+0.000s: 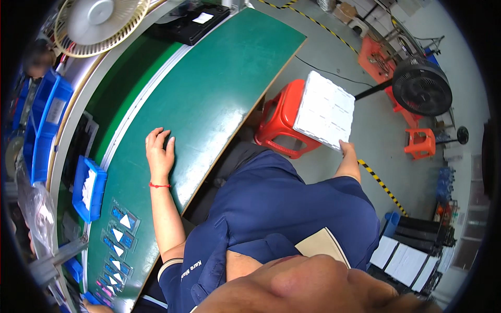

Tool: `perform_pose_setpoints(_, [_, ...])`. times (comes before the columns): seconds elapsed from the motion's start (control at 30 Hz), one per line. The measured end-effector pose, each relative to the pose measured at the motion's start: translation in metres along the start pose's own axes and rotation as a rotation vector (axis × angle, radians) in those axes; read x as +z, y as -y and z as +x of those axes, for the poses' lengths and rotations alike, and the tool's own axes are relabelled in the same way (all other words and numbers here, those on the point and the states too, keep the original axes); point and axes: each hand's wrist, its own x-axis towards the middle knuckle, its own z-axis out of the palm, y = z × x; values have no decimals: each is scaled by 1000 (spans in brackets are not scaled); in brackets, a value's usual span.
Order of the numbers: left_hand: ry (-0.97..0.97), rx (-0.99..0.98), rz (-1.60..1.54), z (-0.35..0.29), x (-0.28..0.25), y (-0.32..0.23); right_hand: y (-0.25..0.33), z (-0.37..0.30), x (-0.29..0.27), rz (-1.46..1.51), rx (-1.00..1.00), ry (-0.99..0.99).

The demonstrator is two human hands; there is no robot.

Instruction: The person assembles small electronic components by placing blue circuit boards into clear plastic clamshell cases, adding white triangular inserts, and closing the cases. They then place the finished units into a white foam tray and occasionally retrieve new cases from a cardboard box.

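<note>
My right hand (348,152) grips the near corner of a white tray-like panel (326,108) with shallow rectangular sections, its fingers mostly hidden beneath. The panel is tilted and overlaps the right side of a red plastic stool (284,117); whether it touches the stool I cannot tell. My left hand (159,151), a red string round its wrist, lies on the green tabletop (219,83) with nothing in it, fingers loosely apart. Nearer along the table sits a row of small clear-and-blue pieces with white triangles (124,221).
A blue bin (94,190) holding white pieces stands left of the table, beside a green conveyor strip (120,86). A black device (195,25) lies at the far end. Right of the panel stands a black fan (421,86). Another person's hand (96,307) shows at lower left.
</note>
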Motion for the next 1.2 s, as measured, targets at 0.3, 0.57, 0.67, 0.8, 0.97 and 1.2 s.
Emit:
perform_pose_setpoints(0.3, [-61, -62, 4, -17, -14, 0, 91, -36, -32, -73, -151, -314])
perform_pose_setpoints(0.57, [-35, -45, -6, -4, -6, 0, 396, -241, 13, 317, -1437, -360])
perform_pose_setpoints(0.67, [-16, -41, -28, -5, -10, -1, 485, -338, 79, 252, -1845, -159])
perform_pose_setpoints(0.8, [9, -20, -52, -2, -17, -2, 565, -411, 147, 113, -1989, -248])
perform_pose_setpoints(0.97, [37, -40, -73, -4, -19, -1, 613, -410, 187, 69, -2073, -389])
perform_pose_setpoints(1.2, [51, -63, -72, -4, -19, -1, 612, -403, 180, -1, -2137, -421])
